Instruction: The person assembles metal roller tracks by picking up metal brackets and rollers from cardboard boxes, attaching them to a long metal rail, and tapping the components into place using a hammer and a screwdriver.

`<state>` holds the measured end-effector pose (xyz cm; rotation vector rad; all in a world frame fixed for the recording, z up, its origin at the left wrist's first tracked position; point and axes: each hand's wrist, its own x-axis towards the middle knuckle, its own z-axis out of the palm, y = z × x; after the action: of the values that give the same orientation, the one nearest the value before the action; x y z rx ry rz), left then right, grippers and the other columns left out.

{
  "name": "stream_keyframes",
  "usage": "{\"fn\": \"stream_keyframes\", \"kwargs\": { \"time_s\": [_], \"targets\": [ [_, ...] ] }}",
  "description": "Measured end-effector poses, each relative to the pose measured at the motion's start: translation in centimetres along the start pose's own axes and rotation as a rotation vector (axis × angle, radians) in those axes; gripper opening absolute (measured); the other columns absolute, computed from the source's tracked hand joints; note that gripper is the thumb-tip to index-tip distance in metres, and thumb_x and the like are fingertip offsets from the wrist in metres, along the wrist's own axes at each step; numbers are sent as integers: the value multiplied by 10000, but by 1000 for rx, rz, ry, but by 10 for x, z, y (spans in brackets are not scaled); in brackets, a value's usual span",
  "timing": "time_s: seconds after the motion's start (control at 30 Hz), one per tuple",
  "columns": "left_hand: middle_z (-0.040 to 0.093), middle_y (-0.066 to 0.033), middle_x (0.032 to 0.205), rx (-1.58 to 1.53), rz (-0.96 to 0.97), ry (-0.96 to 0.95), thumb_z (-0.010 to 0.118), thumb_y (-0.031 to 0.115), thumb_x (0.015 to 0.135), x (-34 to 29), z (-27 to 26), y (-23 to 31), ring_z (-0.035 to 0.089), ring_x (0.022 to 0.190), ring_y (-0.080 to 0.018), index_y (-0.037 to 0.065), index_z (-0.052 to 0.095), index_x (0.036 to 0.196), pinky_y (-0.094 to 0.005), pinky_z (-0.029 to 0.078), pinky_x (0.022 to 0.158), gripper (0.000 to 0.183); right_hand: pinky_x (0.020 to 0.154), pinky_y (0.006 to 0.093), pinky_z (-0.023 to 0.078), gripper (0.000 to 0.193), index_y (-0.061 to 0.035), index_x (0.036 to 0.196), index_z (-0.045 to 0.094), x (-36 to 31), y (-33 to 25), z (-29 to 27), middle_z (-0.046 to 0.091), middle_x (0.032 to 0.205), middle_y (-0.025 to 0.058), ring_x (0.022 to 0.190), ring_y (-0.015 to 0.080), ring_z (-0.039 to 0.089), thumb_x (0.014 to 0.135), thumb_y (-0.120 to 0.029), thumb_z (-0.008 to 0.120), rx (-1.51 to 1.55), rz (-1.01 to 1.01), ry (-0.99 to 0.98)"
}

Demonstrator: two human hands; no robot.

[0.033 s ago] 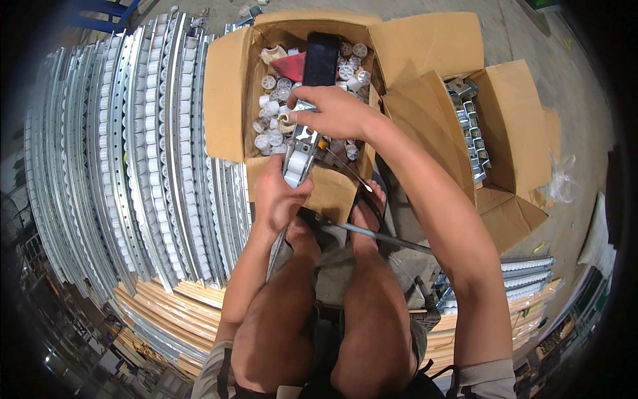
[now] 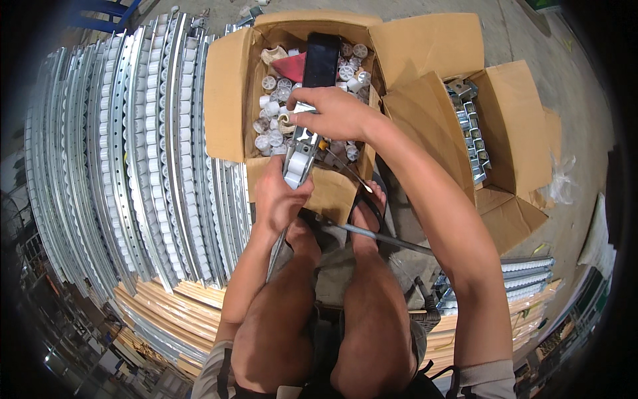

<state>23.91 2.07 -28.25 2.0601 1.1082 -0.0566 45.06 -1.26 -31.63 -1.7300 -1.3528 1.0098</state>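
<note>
My left hand (image 2: 279,193) is closed around a silver roller track (image 2: 307,137), a metal channel with a white roller (image 2: 298,161) showing just above my thumb. The track slants up and away from my legs. My right hand (image 2: 332,113) grips its far end, thumb and fingers on either side of the metal. Below both hands is an open cardboard box (image 2: 226,100) of loose white plastic wheels (image 2: 269,139). A black phone (image 2: 322,58) lies over them beside a red cloth (image 2: 290,68). A thin tool with a yellow handle (image 2: 323,143) leans over the near flap.
Many finished-looking roller tracks (image 2: 159,133) lie side by side on the left. To the right, a second open box (image 2: 508,126) holds metal brackets (image 2: 473,141). A grey rod (image 2: 382,236) crosses near my feet. More tracks (image 2: 525,276) lie at lower right.
</note>
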Motion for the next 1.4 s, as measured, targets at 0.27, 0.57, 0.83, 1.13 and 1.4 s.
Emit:
{"fn": "stream_keyframes", "kwargs": {
  "time_s": [0.27, 0.57, 0.83, 1.13, 1.4],
  "targets": [
    [680, -222, 873, 3, 74, -32, 789, 154, 787, -5, -3, -4, 652, 789, -422, 2, 572, 1178, -456, 516, 702, 472, 852, 459, 510, 318, -39, 1145, 626, -5, -16, -11, 700, 1011, 208, 983, 388, 671, 951, -291, 629, -23, -95, -74],
    [631, -179, 744, 88, 112, 5, 786, 167, 825, -10, -5, -7, 573, 604, -329, 4, 558, 1084, -416, 480, 607, 382, 817, 452, 509, 320, -32, 1126, 633, -7, -22, -17, 705, 933, 189, 916, 375, 681, 935, -289, 645, -25, -121, -73],
    [638, -190, 773, -24, 269, 67, 723, 122, 882, -14, 3, -11, 572, 612, -339, -16, 517, 1127, -421, 487, 616, 348, 804, 460, 503, 343, -24, 1123, 628, -12, -26, -24, 694, 924, 212, 907, 394, 671, 929, -306, 651, -48, -90, -93],
    [691, -270, 951, 56, -86, 47, 858, 351, 779, -16, -3, 11, 681, 864, -466, -20, 524, 1194, -484, 542, 740, 649, 811, 503, 488, 339, -5, 1088, 606, -16, -34, -5, 669, 966, 237, 947, 443, 636, 957, -316, 623, -31, -113, 3],
    [723, -246, 926, 42, -30, 170, 854, 495, 756, -13, -9, 25, 708, 848, -446, 62, 568, 1272, -470, 559, 737, 731, 869, 490, 477, 331, -6, 1150, 570, -23, -50, 0, 629, 1036, 228, 1021, 443, 596, 981, -288, 611, -52, -106, 46]
  ]
}}
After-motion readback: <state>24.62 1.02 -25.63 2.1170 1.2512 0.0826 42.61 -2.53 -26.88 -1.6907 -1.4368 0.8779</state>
